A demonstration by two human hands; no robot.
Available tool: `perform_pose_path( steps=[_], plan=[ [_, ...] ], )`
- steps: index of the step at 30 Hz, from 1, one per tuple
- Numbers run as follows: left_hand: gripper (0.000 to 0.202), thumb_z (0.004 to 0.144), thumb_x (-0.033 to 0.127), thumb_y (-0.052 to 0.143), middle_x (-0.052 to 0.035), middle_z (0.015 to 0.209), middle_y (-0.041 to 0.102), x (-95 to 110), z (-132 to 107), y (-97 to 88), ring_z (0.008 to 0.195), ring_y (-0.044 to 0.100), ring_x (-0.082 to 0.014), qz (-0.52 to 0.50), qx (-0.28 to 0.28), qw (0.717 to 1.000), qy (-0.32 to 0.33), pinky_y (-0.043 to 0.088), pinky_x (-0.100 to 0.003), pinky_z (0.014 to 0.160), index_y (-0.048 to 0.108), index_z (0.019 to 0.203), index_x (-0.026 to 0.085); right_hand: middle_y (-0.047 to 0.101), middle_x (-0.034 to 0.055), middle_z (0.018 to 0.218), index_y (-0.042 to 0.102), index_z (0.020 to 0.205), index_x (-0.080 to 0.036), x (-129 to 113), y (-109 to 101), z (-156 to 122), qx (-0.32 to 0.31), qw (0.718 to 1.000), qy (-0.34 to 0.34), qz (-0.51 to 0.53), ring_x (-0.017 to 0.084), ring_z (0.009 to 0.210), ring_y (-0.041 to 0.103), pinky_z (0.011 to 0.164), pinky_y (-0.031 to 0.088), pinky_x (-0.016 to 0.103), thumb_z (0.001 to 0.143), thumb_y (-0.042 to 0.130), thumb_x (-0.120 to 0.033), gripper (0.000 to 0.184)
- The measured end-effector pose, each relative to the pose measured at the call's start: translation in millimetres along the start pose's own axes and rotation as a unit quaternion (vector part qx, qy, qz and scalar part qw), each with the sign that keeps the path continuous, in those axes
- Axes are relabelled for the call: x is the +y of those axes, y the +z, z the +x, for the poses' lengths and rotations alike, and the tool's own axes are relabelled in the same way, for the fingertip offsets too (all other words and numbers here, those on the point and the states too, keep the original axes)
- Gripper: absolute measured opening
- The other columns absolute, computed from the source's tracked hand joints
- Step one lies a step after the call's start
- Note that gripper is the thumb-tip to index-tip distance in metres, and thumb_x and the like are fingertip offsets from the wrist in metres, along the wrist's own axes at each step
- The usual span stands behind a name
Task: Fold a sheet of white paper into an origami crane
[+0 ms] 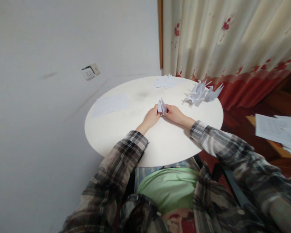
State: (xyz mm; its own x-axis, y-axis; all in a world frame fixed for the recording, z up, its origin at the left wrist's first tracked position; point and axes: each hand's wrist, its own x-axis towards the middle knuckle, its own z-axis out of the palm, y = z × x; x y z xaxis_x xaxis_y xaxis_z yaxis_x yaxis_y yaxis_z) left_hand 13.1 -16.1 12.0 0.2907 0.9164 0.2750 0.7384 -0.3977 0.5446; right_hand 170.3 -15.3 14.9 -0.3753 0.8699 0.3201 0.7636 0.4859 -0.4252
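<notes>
Between my two hands, over the middle of the round white table [160, 142], is a small folded white paper piece [162, 107] with upright points, like a partly shaped origami figure. My left hand [152, 117] pinches its left side. On the right side, the fingers of my right hand [174, 113] grip the paper low down. My fingertips hide its lower edges. A cluster of folded paper cranes [198, 93] lies to the right of my right hand, near the table's far right edge.
A flat paper sheet [111, 104] lies at the table's left. Small paper pieces [165, 81] are at the far edge. A wall with a socket [88, 73] stands left, a curtain [208, 38] behind. Written papers [276, 129] lie on a wooden surface at right.
</notes>
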Motion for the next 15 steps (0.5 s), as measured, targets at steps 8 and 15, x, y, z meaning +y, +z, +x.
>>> perform_pose_path(
  steps=[8,15],
  plan=[
    [0.024,0.079,0.016,0.044,-0.0105,0.094,0.065,1.3,-0.3,-0.8,0.085,0.059,-0.0194,0.002,-0.003,1.000,0.001,0.045,-0.034,0.079,0.049,0.103,0.015,0.064,0.0073,0.082,0.056,0.091,-0.013,-2.9,-1.5,-0.9,-0.002,1.000,0.006,0.001,0.015,0.069,0.052,0.064,0.034,0.024,0.081,0.048,-0.020,0.015],
    [0.024,0.079,0.015,0.044,-0.0106,0.093,0.065,2.0,-0.6,-1.1,0.083,0.059,-0.0197,-0.008,-0.003,1.000,0.000,0.045,-0.035,0.078,0.049,0.102,0.015,0.064,0.0077,0.083,0.057,0.091,-0.014,-3.6,-2.4,-1.0,-0.005,1.000,0.008,-0.008,0.015,0.069,0.052,0.065,0.034,0.024,0.081,0.047,-0.021,0.016]
  ],
)
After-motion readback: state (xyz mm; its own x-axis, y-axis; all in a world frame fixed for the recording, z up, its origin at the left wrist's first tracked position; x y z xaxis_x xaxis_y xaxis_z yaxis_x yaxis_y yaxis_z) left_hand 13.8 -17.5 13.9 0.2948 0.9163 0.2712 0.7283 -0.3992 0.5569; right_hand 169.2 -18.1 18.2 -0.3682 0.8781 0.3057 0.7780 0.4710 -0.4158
